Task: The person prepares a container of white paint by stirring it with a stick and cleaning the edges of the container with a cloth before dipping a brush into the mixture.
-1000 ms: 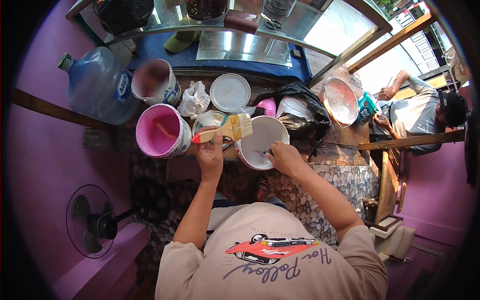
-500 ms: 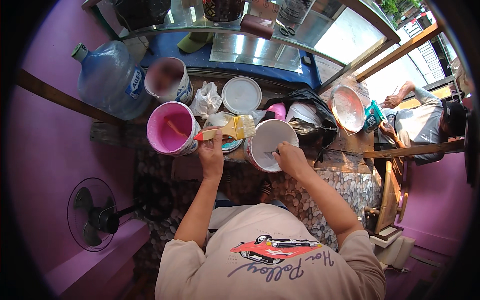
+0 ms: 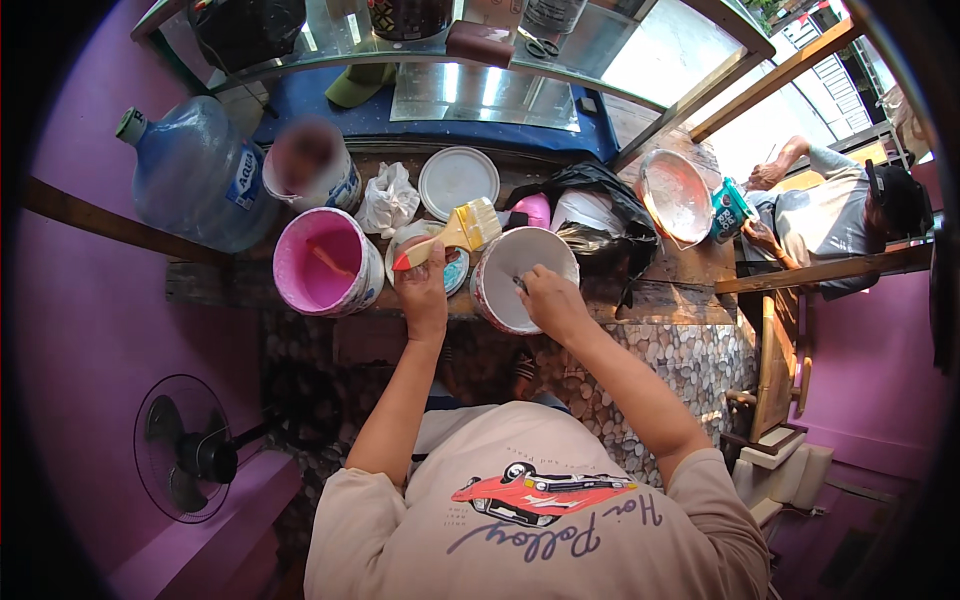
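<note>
Brush (image 3: 455, 235) unchanged from half a second back: red handle gripped in left hand (image 3: 424, 283), fingers wrapped tight round it, pale bristles pointing toward two o'clock and held over small lidded tin (image 3: 452, 268). No dip into pink bucket (image 3: 325, 262) noted; that bucket at nine o'clock of left hand, pink paint inside, streak on inner wall. Right hand (image 3: 548, 300) resting on near rim of white bucket (image 3: 523, 275), fingers curled over edge as before; whether anything pinched between fingertips, cannot tell. White bucket just at three o'clock of brush hand, inside pale and nearly bare. Apparent shift of buckets and ledge between pictures attributable to head movement only; objects themselves not displaced. Judgement: work paused at the buckets, brush loaded or unloaded not determinable, white bucket steadied.

Surroundings: water jug (image 3: 195, 175) at ten o'clock, round white lid (image 3: 458, 180) at twelve, black bag (image 3: 600, 215) at two. Second person (image 3: 840, 210) seated at far right, hands on teal can (image 3: 730, 208).
</note>
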`<state>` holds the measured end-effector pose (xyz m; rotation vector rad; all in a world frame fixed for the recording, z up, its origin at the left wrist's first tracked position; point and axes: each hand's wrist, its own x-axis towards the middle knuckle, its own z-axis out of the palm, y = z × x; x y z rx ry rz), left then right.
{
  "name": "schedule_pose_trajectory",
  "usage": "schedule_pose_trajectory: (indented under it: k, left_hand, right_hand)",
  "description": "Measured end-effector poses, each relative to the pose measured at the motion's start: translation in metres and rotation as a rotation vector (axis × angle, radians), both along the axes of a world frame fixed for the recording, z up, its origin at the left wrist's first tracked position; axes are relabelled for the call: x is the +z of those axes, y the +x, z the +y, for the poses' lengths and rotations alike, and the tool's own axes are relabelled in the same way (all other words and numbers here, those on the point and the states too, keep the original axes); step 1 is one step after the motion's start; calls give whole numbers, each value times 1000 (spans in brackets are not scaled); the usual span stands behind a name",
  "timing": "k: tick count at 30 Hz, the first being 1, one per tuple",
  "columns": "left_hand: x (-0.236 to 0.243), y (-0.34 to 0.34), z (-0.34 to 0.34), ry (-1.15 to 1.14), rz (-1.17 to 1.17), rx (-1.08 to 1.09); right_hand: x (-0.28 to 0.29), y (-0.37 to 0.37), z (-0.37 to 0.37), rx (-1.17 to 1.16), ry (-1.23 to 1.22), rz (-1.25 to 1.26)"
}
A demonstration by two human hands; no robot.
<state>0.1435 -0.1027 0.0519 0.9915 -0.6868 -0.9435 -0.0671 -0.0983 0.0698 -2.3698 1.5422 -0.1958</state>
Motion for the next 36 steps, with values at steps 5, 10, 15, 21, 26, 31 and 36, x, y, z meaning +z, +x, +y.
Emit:
schedule_pose_trajectory:
  k: [5, 10, 15, 21, 26, 31, 36]
  left_hand:
    - [-7, -12, -9, 3, 45, 16]
    - [-1, -8, 2, 82, 174, -10]
    - [-15, 11, 13, 131, 152, 12]
    - [-13, 29, 24, 167, 195, -6]
    - [-13, 44, 24, 203, 155, -23]
    - [-1, 50, 24, 191, 168, -82]
    - [5, 57, 20, 174, 145, -132]
  right_hand:
    - [3, -21, 13, 6, 103, 82]
    - [-1, -22, -3, -111, 24, 81]
    - [4, -17, 5, 28, 81, 33]
    - [7, -20, -2, -158, 16, 56]
    - [7, -5, 5, -82, 69, 74]
    - [6, -15, 7, -218, 91, 168]
    - [1, 2, 5, -137, 40, 51]
